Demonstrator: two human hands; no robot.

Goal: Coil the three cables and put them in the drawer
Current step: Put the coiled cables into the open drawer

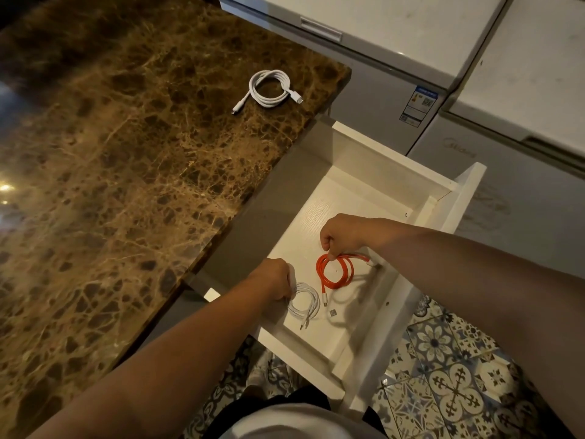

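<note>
A brown veined marble counter runs beside an open white drawer, with patterned floor tiles below and pale chest freezers beyond. In the drawer, the right hand pinches the top of the orange cable, coiled and hanging just over the drawer bottom near its right wall, while the left hand has its fingers curled on the thin white cable, a coil lying on the drawer floor toward the front left corner. The third coil, a thicker white cable, lies well apart on the counter near its far right corner, not yet stowed. The likely trouble is springback: none of the coils looks tied, so letting go could let loops open and the two in the drawer, just beside each other, tangle. The orange plug end near the right wall could also catch when the drawer closes.
</note>
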